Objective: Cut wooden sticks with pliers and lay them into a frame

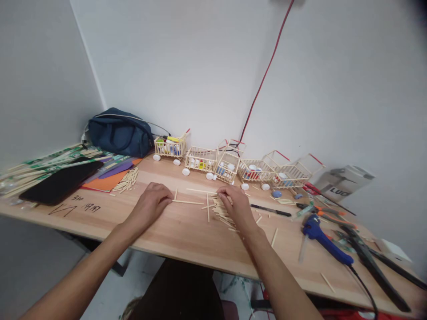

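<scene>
My left hand (153, 202) rests low over the table, its fingers pinched together at the left end of a thin wooden stick (188, 202). A shorter stick (176, 193) stands out beside those fingertips. To the right, the fingers of my right hand (236, 206) are closed at the end of another wooden stick (200, 190). Under and beside that hand lies a loose pile of sticks (222, 212), partly hidden by it. Between my hands, a few sticks (208, 213) lie crossed on the table.
Several small stick-built carts (202, 160) line the wall. A blue glue gun (327, 242), orange-handled pliers (330, 213) and a black pen (271, 210) lie right. At left are a blue bag (120, 131), a black tablet-like slab (62, 180) and cut sticks (126, 180) on the wooden table (140, 231).
</scene>
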Demonstrator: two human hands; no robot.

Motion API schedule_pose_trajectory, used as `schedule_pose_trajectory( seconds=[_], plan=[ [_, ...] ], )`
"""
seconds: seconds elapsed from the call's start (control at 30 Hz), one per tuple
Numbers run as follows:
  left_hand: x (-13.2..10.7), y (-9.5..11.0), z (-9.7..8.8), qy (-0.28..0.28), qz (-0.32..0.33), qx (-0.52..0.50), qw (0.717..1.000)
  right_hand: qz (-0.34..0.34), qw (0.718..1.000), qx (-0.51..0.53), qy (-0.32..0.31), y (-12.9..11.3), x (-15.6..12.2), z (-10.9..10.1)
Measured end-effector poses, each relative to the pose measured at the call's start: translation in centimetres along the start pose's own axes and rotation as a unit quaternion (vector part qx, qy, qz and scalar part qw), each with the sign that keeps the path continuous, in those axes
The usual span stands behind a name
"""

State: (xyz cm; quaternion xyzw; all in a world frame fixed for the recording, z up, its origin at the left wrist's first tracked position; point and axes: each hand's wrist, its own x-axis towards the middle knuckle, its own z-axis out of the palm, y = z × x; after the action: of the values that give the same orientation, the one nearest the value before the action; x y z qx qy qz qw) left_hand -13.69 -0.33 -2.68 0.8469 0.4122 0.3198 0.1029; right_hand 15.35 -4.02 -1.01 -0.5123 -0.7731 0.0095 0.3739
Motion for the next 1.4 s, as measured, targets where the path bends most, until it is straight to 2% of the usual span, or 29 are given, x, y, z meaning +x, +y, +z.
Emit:
schedule_pose_trajectory(
  seconds=[0.23, 0.53, 0.8, 0.93, 1.07, 1.17, 1.3, 1.4],
  plan=[
    [0.1, 0.5, -0.3, -0.002, -0.012, -0.007, 1.0, 0.019, 1.0, 0.021, -0.001, 0.5, 0.0, 0.0],
    [0.2, 0.5, 0.1, 0.005, -0.017, -0.011, 1.0, 0.028, 0.999, 0.034, -0.01, 0.2, 0.0, 0.0],
    [0.2, 1.8, -0.9, 0.104, -0.036, 0.011, 0.994, 0.026, 0.999, 0.026, -0.018, 0.6, -0.1, -0.2],
    [0.4, 2.6, -1.0, 0.143, 0.001, 0.015, 0.99, 0.009, 0.999, 0.019, -0.031, 0.3, -0.1, 0.0],
    [1.2, 4.3, -0.2, 0.144, 0.077, 0.004, 0.987, -0.006, 0.998, -0.002, -0.055, -0.1, -0.1, 0.4],
    [2.2, 5.3, 0.4, 0.13, 0.103, -0.001, 0.986, -0.016, 0.998, -0.012, -0.054, -0.3, 0.0, 0.3],
    [3.9, 5.0, 0.1, 0.151, 0.067, -0.017, 0.986, -0.008, 0.999, -0.029, -0.024, 0.2, 0.0, -0.2],
    [5.3, 4.1, -0.4, 0.116, 0.028, -0.05, 0.992, 0.003, 0.999, -0.036, -0.012, 0.8, -0.1, -0.5]
  ],
)
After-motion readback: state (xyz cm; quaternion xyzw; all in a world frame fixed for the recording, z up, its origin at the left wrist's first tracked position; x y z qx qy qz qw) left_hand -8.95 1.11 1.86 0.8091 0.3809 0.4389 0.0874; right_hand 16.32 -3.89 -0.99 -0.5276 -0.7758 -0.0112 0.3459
